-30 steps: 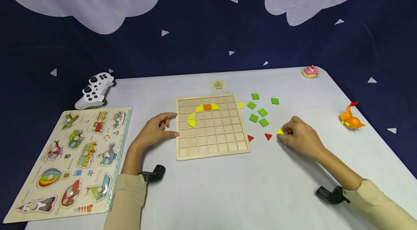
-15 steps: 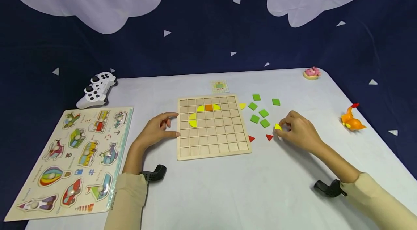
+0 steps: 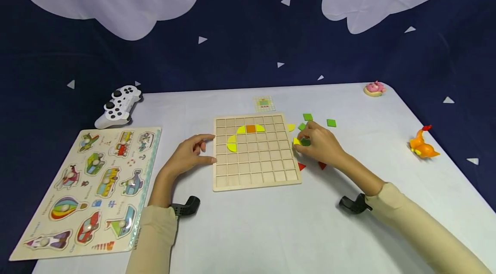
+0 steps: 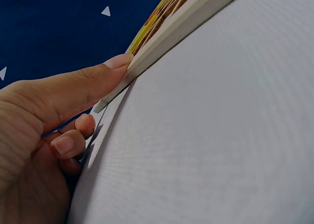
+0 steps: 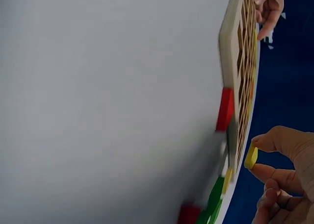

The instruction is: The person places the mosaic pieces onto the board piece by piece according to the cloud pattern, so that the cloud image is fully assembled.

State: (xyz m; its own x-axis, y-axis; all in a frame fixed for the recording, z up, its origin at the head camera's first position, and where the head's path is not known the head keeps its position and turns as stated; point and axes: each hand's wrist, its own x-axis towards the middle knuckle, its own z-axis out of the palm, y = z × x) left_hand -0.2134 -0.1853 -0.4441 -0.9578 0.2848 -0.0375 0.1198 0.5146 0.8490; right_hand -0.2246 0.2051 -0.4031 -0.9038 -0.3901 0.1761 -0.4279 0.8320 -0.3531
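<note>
A square wooden grid board (image 3: 255, 168) lies on the table. In its cells sit an orange square tile (image 3: 251, 129) and several yellow quarter-round tiles (image 3: 231, 147). My left hand (image 3: 190, 155) touches the board's left edge with thumb and index fingertips spread apart; its other fingers are curled. Just off the board's right edge, my right hand (image 3: 321, 144) pinches a yellow tile (image 5: 251, 157) between thumb and index finger. Below and behind this hand lie green square tiles (image 3: 308, 116), partly hidden, and red triangle tiles (image 3: 302, 166). Another yellow tile (image 3: 291, 127) rests beside the board.
A small printed pattern card (image 3: 264, 103) lies behind the board. To the left are a peg puzzle board (image 3: 83, 231) and a white game controller (image 3: 120, 106). An orange toy (image 3: 422, 144) and a pink toy (image 3: 374, 88) stand at the right.
My right hand has moved left with the yellow tile, from beyond the red triangles to the board's right edge, now covering some green tiles. My left hand stays at the board.
</note>
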